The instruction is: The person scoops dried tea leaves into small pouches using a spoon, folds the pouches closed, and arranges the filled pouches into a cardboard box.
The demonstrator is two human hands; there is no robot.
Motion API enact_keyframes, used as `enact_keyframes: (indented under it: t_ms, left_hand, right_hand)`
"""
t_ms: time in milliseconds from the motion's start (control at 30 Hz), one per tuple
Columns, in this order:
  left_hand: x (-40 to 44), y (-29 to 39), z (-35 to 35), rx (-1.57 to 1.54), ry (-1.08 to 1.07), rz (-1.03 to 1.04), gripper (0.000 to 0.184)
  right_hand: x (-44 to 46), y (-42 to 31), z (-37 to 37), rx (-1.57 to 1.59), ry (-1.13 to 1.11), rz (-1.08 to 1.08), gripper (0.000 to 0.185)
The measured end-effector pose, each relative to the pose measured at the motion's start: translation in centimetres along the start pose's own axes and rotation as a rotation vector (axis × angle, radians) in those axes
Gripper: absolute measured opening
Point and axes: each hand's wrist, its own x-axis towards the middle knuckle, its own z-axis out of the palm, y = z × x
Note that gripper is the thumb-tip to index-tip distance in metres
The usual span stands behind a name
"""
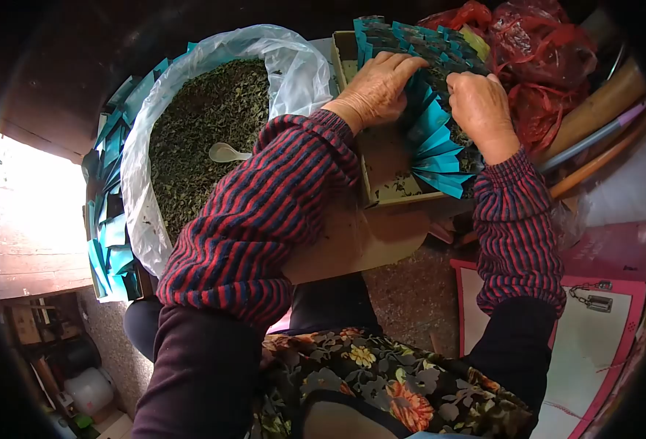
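A shallow cardboard box (392, 192) holds rows of folded teal paper packets (434, 132) with dark dried leaves showing in their tops. My left hand (380, 86) lies over the packets at the box's left side, its upper fingers stretched to the right and its thumb side partly hidden. My right hand (480, 108) is at the right of the same row, fingers curled together; whatever is between them is hidden. To the left of the box, a container lined with a clear plastic bag (138, 172) is full of dried leaves (206, 110). A white spoon (226, 152) rests on the leaves.
More teal packets (114, 227) stand along the container's left side. Red plastic bags (539, 44) sit at the back right, beside brown and grey poles (594, 135). A pink-framed white board (572, 351) with a metal clasp is at the lower right.
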Motion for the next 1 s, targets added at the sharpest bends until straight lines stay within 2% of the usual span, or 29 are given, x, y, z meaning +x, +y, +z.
enact_keyframes:
  t_ms: [67, 333, 600, 700, 733, 867, 900, 967, 1000]
  left_hand:
    - [0.0, 0.1, -0.2, -0.014, 0.0, -0.014, 0.06]
    - [0.0, 0.1, -0.2, 0.028, 0.033, 0.055, 0.055]
    - [-0.3, 0.5, -0.4, 0.043, -0.011, 0.031, 0.055]
    - [-0.4, 0.5, -0.3, 0.046, -0.033, 0.01, 0.053]
    - [-0.4, 0.6, -0.2, 0.037, -0.038, 0.017, 0.053]
    - [-0.5, 0.4, 0.1, 0.054, 0.019, 0.063, 0.048]
    - [-0.6, 0.8, 0.0, 0.068, 0.003, 0.021, 0.049]
    - [-0.6, 1.5, -0.4, 0.129, -0.052, -0.026, 0.051]
    - [-0.6, 1.8, -0.5, 0.135, -0.047, -0.019, 0.051]
  right_hand:
    - [-0.1, 0.1, -0.4, 0.04, -0.046, 0.027, 0.003]
    - [-0.2, 0.7, -0.6, 0.152, 0.011, 0.014, 0.011]
    - [-0.5, 1.7, -1.5, 0.267, 0.084, 0.037, 0.016]
    - [-0.8, 2.1, -3.0, 0.254, 0.103, 0.108, 0.015]
    - [-1.0, 2.2, -4.2, 0.355, 0.08, 0.112, 0.015]
    - [-2.6, 1.6, -6.6, 0.423, 0.108, 0.239, 0.017]
    - [-3.3, 1.8, -6.6, 0.419, 0.113, 0.246, 0.017]
    - [-4.6, 2.2, -6.2, 0.376, 0.258, 0.189, 0.016]
    - [-5.3, 1.7, -6.5, 0.409, 0.231, 0.26, 0.014]
